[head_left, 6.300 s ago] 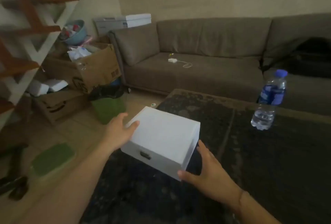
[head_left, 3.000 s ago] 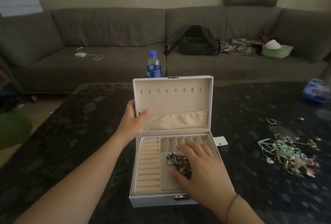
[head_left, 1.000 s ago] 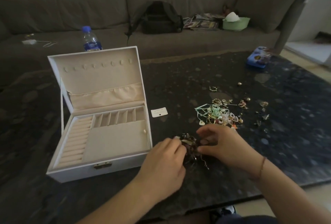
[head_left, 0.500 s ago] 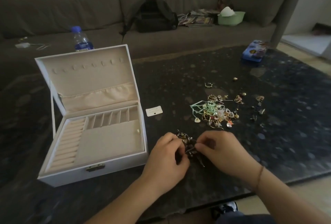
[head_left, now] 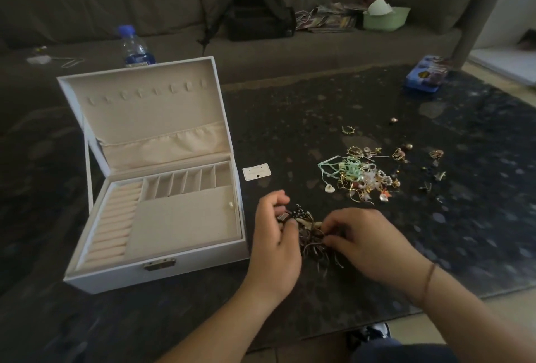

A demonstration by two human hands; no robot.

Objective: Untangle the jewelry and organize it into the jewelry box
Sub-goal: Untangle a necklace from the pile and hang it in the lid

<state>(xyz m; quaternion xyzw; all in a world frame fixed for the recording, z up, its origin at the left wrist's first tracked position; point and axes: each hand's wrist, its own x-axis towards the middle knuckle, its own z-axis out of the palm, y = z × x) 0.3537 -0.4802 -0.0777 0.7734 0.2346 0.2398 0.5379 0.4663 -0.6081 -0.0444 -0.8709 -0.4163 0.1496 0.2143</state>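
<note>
Shiny desk, soft box, metal bits

The desk [head_left: 333, 96] is dark, speckled stone and looks smooth and glossy. The jewelry box [head_left: 156, 271] is smooth white outside, soft matt cream cloth inside, with a small metal clasp [head_left: 160, 263]. The jewelry pile [head_left: 361, 177] has shiny gold metal, beads and pale green ribbon. The bottle [head_left: 135, 48] is clear plastic. The sofa [head_left: 87, 0] is rough brown cloth.

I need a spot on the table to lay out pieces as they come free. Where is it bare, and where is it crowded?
Bare tabletop lies between the jewelry box and the colourful jewelry pile, beyond the small white card, and right of the right hand. Crowded: around that pile with its scattered earrings, and between both hands at the dark tangle.
</note>
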